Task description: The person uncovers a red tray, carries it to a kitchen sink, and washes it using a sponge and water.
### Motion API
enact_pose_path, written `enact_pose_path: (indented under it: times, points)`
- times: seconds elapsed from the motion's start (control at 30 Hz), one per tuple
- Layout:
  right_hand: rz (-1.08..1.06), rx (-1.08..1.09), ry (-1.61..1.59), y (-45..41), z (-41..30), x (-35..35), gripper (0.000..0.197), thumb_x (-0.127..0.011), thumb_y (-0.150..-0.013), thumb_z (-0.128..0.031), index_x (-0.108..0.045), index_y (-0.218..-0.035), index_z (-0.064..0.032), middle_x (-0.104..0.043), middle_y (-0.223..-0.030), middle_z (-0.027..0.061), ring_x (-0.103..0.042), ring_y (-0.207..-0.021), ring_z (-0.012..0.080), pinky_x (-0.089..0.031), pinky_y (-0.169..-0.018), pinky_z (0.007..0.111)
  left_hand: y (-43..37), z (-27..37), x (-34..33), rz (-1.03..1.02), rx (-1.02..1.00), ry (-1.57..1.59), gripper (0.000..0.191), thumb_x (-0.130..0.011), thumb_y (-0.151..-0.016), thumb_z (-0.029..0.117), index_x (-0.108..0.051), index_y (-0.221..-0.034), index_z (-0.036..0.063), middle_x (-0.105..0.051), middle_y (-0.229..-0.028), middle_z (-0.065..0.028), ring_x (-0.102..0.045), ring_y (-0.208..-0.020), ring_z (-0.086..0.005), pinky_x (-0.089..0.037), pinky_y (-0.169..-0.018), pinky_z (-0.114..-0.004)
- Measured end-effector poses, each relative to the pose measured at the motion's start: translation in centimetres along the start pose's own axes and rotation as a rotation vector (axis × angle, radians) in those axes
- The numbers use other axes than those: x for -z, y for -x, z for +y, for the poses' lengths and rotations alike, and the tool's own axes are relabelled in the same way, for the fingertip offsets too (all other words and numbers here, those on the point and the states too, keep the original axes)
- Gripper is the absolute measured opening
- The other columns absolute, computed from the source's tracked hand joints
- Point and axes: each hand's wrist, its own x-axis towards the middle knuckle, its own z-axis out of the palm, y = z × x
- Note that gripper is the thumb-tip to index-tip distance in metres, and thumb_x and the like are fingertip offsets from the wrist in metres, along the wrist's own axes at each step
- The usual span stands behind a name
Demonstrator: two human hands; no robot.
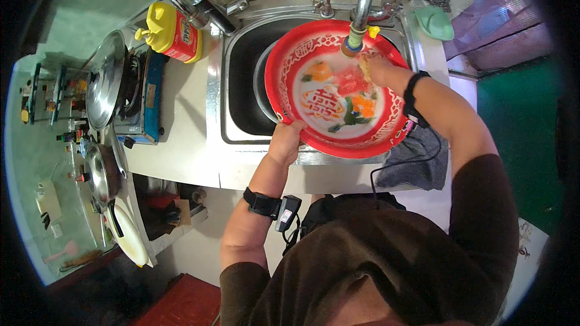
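Observation:
A red enamel basin [283,77] with a floral pattern rests tilted over the right side of the sink [244,140]. My left hand [288,139] grips its near left rim, thumb on top. Inside the basin, towards its far right side, my right hand [377,69] is closed on a yellowish cloth or sponge [364,69]. Whitish, sudsy-looking wetness covers the basin's bottom. Directly above hangs the spout of a chrome faucet [355,40]; whether water runs from it I cannot tell. Part of a metal bowl [263,83] shows beneath the basin.
A yellow detergent jug [174,31] stands left of the sink, beside a blue gas stove [152,95] with a lidded pan. Another faucet [213,9] leans over the sink's left corner. A grey cloth [419,158] lies at the counter's right edge; a green dish [434,23] sits behind.

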Motion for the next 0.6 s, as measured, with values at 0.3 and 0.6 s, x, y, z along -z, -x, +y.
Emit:
enact_pose_path:
  times: [0.3, 0.6]
  points:
    - [-0.306, -0.140, -0.637, -5.6, -13.1, 2.2, 0.035, -0.048, -0.072, -0.009, -0.043, -0.107, -0.0097, -0.054, -0.091, 0.0107, -0.053, -0.080, 0.0195, -0.042, -0.070, 0.031, 0.6, 0.6, 1.0, -0.195, 0.018, 0.117, 0.061, -0.025, -0.080, 0.052, -0.022, -0.122, 0.0078, -0.035, -0.120, -0.0112, -0.037, -0.108, -0.0252, -0.033, -0.087, -0.041]
    - [-0.248, -0.001, -1.264, 3.1, -19.0, 10.0, 0.033, -0.051, -0.074, -0.013, -0.044, -0.103, 0.0000, -0.047, -0.096, 0.0155, -0.047, -0.091, 0.0247, -0.037, -0.078, 0.032, 0.9, 0.9, -0.8, -0.338, -0.081, 0.384, 0.068, -0.023, -0.075, 0.061, -0.034, -0.116, 0.0072, -0.041, -0.115, -0.0118, -0.040, -0.105, -0.0237, -0.031, -0.089, -0.038]
